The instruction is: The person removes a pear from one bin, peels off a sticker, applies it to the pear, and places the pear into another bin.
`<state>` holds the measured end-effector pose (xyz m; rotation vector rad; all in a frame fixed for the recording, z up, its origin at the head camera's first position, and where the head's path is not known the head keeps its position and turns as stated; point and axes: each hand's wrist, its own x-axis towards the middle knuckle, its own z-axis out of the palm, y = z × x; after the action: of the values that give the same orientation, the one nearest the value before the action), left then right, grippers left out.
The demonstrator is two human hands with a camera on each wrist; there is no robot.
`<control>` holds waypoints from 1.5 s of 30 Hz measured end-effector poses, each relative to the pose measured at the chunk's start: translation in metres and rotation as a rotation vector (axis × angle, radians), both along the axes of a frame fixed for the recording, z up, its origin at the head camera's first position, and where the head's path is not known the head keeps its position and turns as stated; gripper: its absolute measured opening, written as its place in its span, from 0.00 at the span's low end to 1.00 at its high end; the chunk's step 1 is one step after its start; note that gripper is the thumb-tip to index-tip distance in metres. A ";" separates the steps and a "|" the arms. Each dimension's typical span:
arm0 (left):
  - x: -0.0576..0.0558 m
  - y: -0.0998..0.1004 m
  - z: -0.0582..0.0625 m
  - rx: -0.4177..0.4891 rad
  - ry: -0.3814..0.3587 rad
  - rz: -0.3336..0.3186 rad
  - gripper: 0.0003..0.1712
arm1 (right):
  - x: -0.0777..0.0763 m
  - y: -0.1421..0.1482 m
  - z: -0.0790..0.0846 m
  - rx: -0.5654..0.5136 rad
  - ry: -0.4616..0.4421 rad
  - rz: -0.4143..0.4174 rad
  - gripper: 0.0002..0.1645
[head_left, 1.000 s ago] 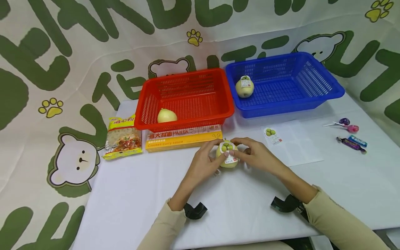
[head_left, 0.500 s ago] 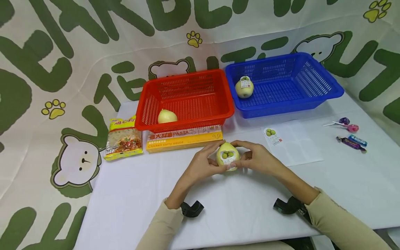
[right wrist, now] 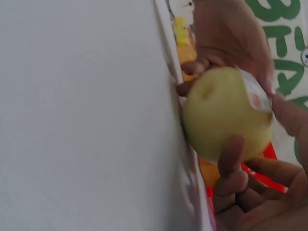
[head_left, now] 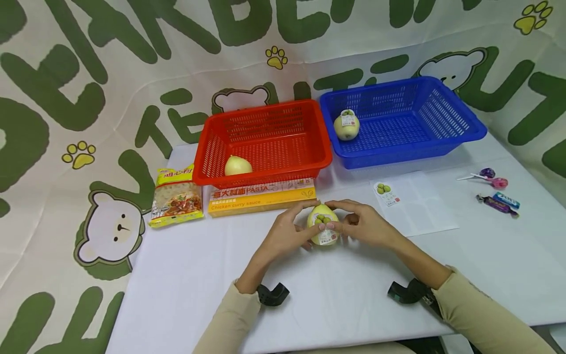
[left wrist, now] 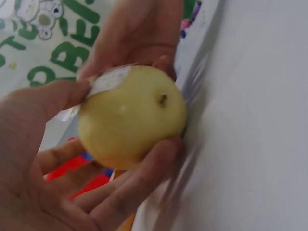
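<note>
Both hands hold a pale yellow pear (head_left: 318, 212) over the front middle of the table. A white sticker (head_left: 327, 238) printed with green fruit is on its near side. The left hand (head_left: 284, 235) grips the pear from the left, and its thumb lies across the sticker. From the other side the right hand (head_left: 370, 225) grips it, the two thumb tips meeting over the label. In the left wrist view, the dimpled end of the pear (left wrist: 130, 120) shows, with fingers beneath it. The right wrist view shows the sticker's edge (right wrist: 256, 96) by the right thumb.
A red basket (head_left: 328, 155) with one pear (head_left: 238, 165) stands behind a pasta box (head_left: 261, 200) and a noodle bag (head_left: 177, 196). A stickered pear (head_left: 346, 129) sits in the blue basket (head_left: 398, 153). Rightward lie a sticker sheet (head_left: 424, 216), lollipops (head_left: 498, 183) and wrapped candies (head_left: 497, 203).
The pear first tilts upward, then back a little, staying between both hands. The thumbs slid to the sticker's lower edge and are now back across its middle.
</note>
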<state>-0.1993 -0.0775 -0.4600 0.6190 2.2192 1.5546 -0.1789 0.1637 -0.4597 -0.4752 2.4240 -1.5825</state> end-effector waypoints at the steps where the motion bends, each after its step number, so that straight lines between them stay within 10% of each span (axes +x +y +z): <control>1: 0.000 0.001 0.000 0.007 -0.003 0.017 0.33 | 0.000 -0.001 -0.001 -0.003 0.008 -0.009 0.33; 14: -0.001 0.013 -0.004 0.104 0.067 0.184 0.16 | -0.004 -0.022 -0.003 -0.058 0.047 -0.177 0.19; 21: -0.001 0.014 -0.004 0.114 0.062 0.160 0.16 | -0.008 -0.025 0.002 0.027 -0.045 -0.246 0.25; 29: 0.000 0.002 -0.003 0.054 0.001 0.012 0.36 | -0.006 -0.009 0.001 0.080 0.033 -0.002 0.31; 40: -0.003 -0.003 -0.002 0.017 0.146 -0.102 0.50 | -0.003 0.004 -0.003 0.062 0.144 0.132 0.46; 45: -0.004 0.004 -0.015 -0.124 0.345 -0.098 0.57 | 0.000 0.011 -0.003 0.113 0.174 0.134 0.46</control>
<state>-0.2029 -0.0734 -0.4753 1.0055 2.4648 1.3309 -0.1791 0.1743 -0.4622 -0.7661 2.5293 -1.3947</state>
